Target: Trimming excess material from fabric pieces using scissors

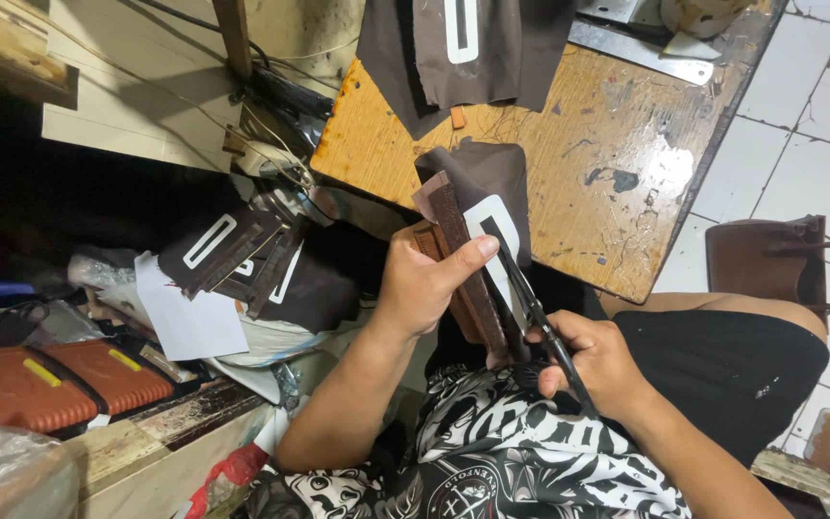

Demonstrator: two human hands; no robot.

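Apparently the trimming step was in hand: the left hand [422,285] gripped a stack of brown pieces [463,279], fingers wrapped behind and thumb pressed flat across the front, so that hand was fully closed on it. The right hand [596,363] was closed around the handles of black scissors [530,306], whose blades ran up toward the stack and lay against a white slotted patch on the dark cloth just right of the thumb. Whether the blades were parted could not be told. The stack stood upright over the person's lap, just below the near edge of the wooden table [569,163]. More dark cloth [463,48] with a white slot lay at the table's far edge, and a pile of similar pieces [242,259] sat left of the table. The next cut seemed to call for steadying the stack and keeping the thumb clear of the blades.
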